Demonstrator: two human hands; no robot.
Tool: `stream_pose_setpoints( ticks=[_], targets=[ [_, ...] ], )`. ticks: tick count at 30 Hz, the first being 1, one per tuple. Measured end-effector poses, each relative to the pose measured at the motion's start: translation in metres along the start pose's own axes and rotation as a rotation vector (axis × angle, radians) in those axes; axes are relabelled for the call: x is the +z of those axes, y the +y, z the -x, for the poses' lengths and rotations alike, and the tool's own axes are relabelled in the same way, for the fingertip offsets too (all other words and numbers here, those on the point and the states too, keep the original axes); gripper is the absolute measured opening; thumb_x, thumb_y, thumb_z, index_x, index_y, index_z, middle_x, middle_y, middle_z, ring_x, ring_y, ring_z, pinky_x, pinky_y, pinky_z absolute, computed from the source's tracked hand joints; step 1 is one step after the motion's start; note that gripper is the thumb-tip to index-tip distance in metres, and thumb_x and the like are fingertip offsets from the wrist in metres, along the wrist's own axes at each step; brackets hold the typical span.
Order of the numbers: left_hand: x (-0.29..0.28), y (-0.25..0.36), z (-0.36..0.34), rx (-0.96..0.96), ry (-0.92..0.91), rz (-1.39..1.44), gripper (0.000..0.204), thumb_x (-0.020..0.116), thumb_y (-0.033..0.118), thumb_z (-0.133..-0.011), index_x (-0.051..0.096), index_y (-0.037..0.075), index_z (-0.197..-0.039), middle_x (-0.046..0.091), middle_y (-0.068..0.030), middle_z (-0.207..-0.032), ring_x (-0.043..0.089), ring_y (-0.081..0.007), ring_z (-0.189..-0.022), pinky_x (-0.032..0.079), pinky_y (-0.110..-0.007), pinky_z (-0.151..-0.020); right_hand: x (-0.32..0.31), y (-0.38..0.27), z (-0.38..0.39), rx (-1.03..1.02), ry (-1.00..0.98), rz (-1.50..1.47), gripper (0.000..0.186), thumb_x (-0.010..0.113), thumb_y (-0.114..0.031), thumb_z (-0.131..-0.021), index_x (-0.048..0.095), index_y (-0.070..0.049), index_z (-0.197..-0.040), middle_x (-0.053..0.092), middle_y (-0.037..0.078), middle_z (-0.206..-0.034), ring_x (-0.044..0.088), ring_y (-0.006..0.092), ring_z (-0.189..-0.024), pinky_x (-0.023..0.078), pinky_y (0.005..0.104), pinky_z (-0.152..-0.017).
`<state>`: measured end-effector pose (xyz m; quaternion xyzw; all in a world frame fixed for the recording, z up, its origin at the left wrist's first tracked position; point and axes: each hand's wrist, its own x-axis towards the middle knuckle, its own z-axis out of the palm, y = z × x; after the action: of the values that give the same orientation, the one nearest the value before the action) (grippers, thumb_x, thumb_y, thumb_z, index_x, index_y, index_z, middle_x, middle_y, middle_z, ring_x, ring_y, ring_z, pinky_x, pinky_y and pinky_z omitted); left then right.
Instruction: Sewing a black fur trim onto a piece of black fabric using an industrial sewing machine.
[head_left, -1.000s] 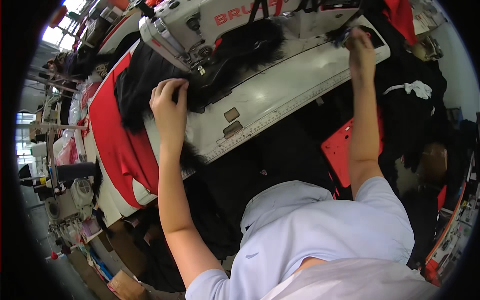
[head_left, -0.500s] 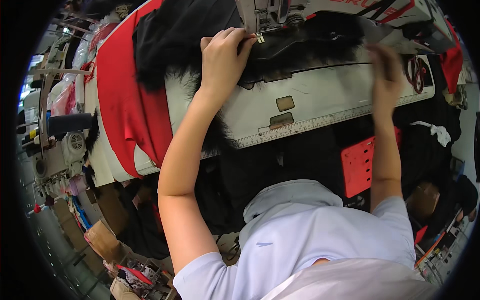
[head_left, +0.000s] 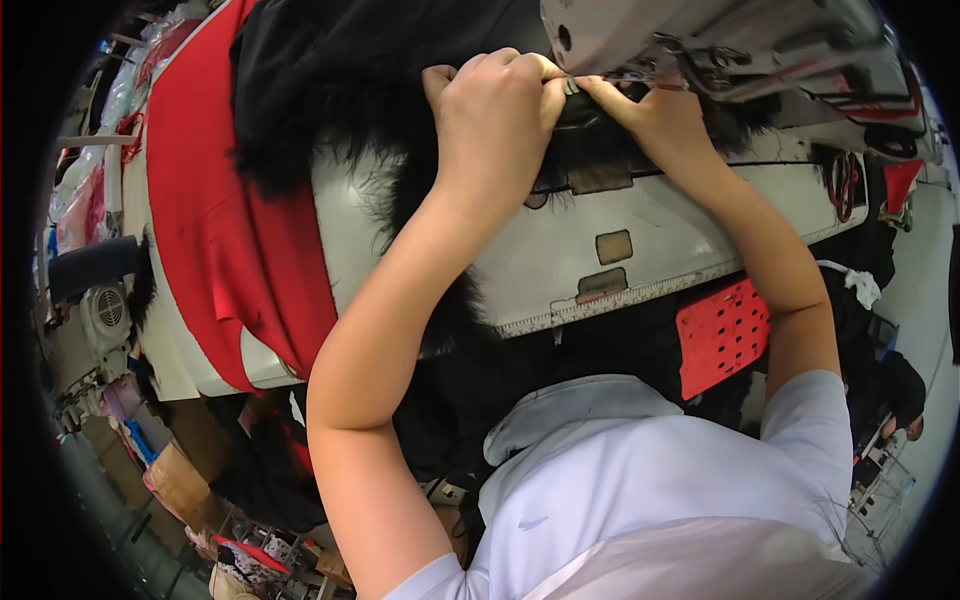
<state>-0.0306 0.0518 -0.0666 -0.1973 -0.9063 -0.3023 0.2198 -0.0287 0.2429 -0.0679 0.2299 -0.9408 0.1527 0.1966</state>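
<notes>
In the head view, the clearest change is the right hand [head_left: 668, 125]: a second ago it was at the bench's far right end, half a second ago it was a blur over the right part of the bench [head_left: 720, 215], and now it is at the upper centre of the frame, its fingertips meeting those of the left hand [head_left: 495, 125]. The left hand is where it was on the work, thumb and forefinger pinched on the edge of the black fabric [head_left: 340, 60] just beside the needle area of the sewing machine [head_left: 640, 35]. The right hand's forefinger reaches to that same spot; whether it grips anything, I cannot tell.

The black fabric, edged with shaggy black fur [head_left: 440, 290], spreads over the upper left and centre of the frame, the fur hanging past the bench's front edge. Left of it the red cloth [head_left: 215, 200] lies draped as before. The machine now stands farther right in the frame than a second ago, the whole view having shifted. The red perforated panel [head_left: 725, 338], right of centre, lies below the right forearm.
</notes>
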Motion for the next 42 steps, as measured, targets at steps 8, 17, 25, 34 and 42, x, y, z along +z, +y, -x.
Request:
stream_pose_setpoints(
  ticks=[8,17,25,34,42],
  targets=[
    [0.002,0.003,-0.002,-0.068,-0.002,0.076,0.012,0.070,0.016,-0.081,0.068,0.009,-0.072,0.059,-0.0024,-0.064,0.061,-0.0194,-0.068,0.036,-0.039,-0.074,0.004,0.006,0.007,-0.006,-0.065,-0.219,0.036,0.069,-0.010,-0.087,0.069,-0.021,-0.122,0.069,0.005,-0.108,0.066,0.0212,-0.090,0.050,0.0284,-0.077],
    [0.004,0.002,0.000,-0.051,0.047,0.060,0.016,0.070,0.015,-0.081,0.064,0.009,-0.068,0.057,-0.0027,-0.063,0.059,-0.0202,-0.065,0.036,-0.039,-0.074,0.007,0.022,0.024,-0.047,-0.189,0.081,0.059,0.064,0.001,-0.083,0.063,-0.032,-0.133,0.067,0.000,-0.097,0.047,0.0177,-0.057,0.039,0.0301,-0.050],
    [0.004,0.003,0.000,-0.045,0.045,0.066,0.018,0.070,0.016,-0.081,0.063,0.009,-0.066,0.056,-0.0026,-0.063,0.058,-0.0202,-0.065,0.036,-0.039,-0.074,0.003,0.025,0.024,0.036,-0.307,0.148,0.060,0.062,0.003,-0.083,0.063,-0.031,-0.132,0.068,0.000,-0.101,0.049,0.0184,-0.060,0.041,0.0290,-0.052],
    [0.004,0.004,-0.001,-0.070,0.000,0.048,0.011,0.070,0.017,-0.080,0.068,0.008,-0.075,0.057,0.0022,-0.063,0.060,-0.0163,-0.069,0.035,-0.038,-0.078,-0.003,0.011,0.013,-0.069,-0.269,0.221,0.035,0.067,-0.012,-0.091,0.069,-0.023,-0.124,0.070,0.003,-0.107,0.064,0.0193,-0.081,0.049,0.0282,-0.071],
    [0.005,0.003,0.001,-0.041,0.039,0.053,0.013,0.069,0.017,-0.082,0.066,0.008,-0.072,0.060,-0.0002,-0.066,0.061,-0.0182,-0.069,0.035,-0.039,-0.076,0.002,0.005,0.006,0.401,-0.235,-0.273,0.024,0.071,-0.017,-0.088,0.073,-0.013,-0.112,0.073,0.004,-0.091,0.065,0.0129,-0.079,0.048,0.0261,-0.072]
  ],
)
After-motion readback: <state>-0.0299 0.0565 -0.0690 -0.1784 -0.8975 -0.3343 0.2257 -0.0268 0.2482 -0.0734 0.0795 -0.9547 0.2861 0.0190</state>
